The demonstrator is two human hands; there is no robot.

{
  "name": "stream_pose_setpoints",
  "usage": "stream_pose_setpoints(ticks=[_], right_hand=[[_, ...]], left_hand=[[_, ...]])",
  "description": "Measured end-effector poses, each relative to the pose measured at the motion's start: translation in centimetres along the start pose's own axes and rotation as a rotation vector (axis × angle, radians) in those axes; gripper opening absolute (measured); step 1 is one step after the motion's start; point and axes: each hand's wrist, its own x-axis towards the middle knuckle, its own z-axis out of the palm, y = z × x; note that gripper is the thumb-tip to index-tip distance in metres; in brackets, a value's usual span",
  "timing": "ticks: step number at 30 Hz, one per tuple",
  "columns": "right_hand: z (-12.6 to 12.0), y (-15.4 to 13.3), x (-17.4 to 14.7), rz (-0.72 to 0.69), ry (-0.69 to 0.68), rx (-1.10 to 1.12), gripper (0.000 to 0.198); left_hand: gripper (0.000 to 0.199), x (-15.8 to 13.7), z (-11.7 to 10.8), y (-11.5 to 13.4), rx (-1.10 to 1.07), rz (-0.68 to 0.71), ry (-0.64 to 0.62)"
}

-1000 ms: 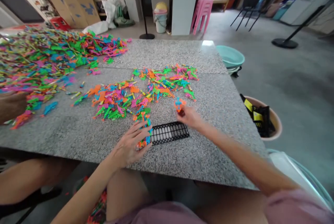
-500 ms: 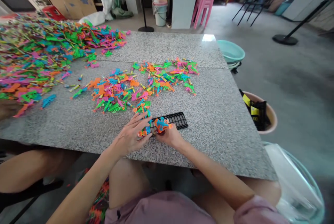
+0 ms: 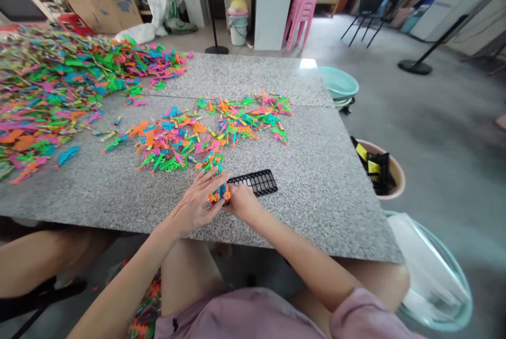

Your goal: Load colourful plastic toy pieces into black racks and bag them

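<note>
A black plastic rack with rows of slots lies on the table in front of me. At its left end stands a cluster of small bright plastic toys, blue, green and orange with round orange ends. My left hand curls around this cluster from the left, fingers over the top and thumb beneath. Close against the cluster's right side, my right hand is closed, bent over the rack; its fingertips and whatever they grip are mostly hidden. Just beyond lies a loose spread of similar gun-shaped toys.
A large heap of the toys covers the table's left side. On the right, beyond the granite table's edge, sit a teal basin, a pink tub with black racks, and a basin holding clear plastic.
My right hand has moved left, against the cluster, and the blue and orange toys it held over the rack now sit among the others. My left hand still holds the cluster.
</note>
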Motion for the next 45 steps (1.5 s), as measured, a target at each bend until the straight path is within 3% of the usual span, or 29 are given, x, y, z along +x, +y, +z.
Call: stream_pose_setpoints(ticks=[6, 8, 10, 11, 13, 16, 21, 24, 26, 29, 31, 34, 36, 38, 40, 43, 45], right_hand=[[0.4, 0.1, 0.0, -0.012, -0.046, 0.049, 0.036], [-0.9, 2.2, 0.5, -0.127, -0.095, 0.112, 0.040], [-3.3, 5.9, 1.3, -0.150, -0.036, 0.129, 0.043], [-4.8, 8.1, 1.9, -0.069, 0.065, 0.087, 0.043], [-7.7, 12.4, 2.8, 0.260, 0.289, -0.102, 0.045], [-9.5, 16.3, 3.5, 0.420, 0.259, -0.304, 0.046], [-8.6, 16.3, 4.1, 0.309, 0.102, -0.392, 0.032], [-10.2, 17.5, 5.5, 0.226, 0.136, -0.533, 0.036], [-11.8, 19.2, 6.7, 0.102, 0.074, -0.585, 0.036], [-12.5, 21.0, 7.5, -0.005, 0.014, -0.504, 0.029], [-11.2, 20.4, 7.1, 0.049, 0.116, -0.309, 0.022], [-7.0, 16.6, 5.2, 0.132, 0.219, 0.282, 0.013], [-3.8, 13.2, 3.8, 0.079, 0.124, 0.754, 0.011], [-1.6, 10.5, 2.9, 0.040, 0.075, 1.006, 0.018], [-0.4, 8.9, 2.6, 0.010, 0.129, 1.046, 0.020], [0.0, 8.0, 3.5, -0.068, 0.223, 0.903, 0.020], [0.3, 7.4, 4.7, -0.138, 0.210, 0.784, 0.019]], left_hand=[[0.051, 0.0, 0.1, -0.4, 0.077, 0.067, 0.049], [0.046, 0.0, 0.5, -0.6, 0.115, 0.109, 0.127], [0.038, 0.1, 0.9, -0.9, 0.133, 0.143, 0.225], [0.034, 0.1, 1.1, -1.0, 0.137, 0.152, 0.260], [0.031, 0.1, 1.3, -1.2, 0.139, 0.162, 0.288], [0.029, 0.1, 1.0, -1.4, 0.121, 0.162, 0.275], [0.028, 0.2, -0.3, -1.5, 0.111, 0.166, 0.189], [0.028, 0.6, -0.8, -1.3, 0.129, 0.161, 0.156], [0.028, 0.8, -1.0, -1.1, 0.124, 0.144, 0.121], [0.027, 0.8, -0.9, -0.7, 0.089, 0.111, 0.077], [0.026, 0.6, -0.8, -0.5, 0.052, 0.091, 0.074], [0.024, 0.5, -0.7, -0.3, 0.008, 0.056, 0.089], [0.023, 0.4, -0.7, -0.2, 0.000, 0.041, 0.088], [0.022, 0.4, -0.7, -0.2, 0.000, 0.036, 0.076], [0.022, 0.4, -0.7, -0.1, -0.006, 0.041, 0.070], [0.023, 0.5, -0.6, -0.2, -0.015, 0.046, 0.082], [0.023, 0.6, -0.6, -0.2, -0.016, 0.057, 0.093]])
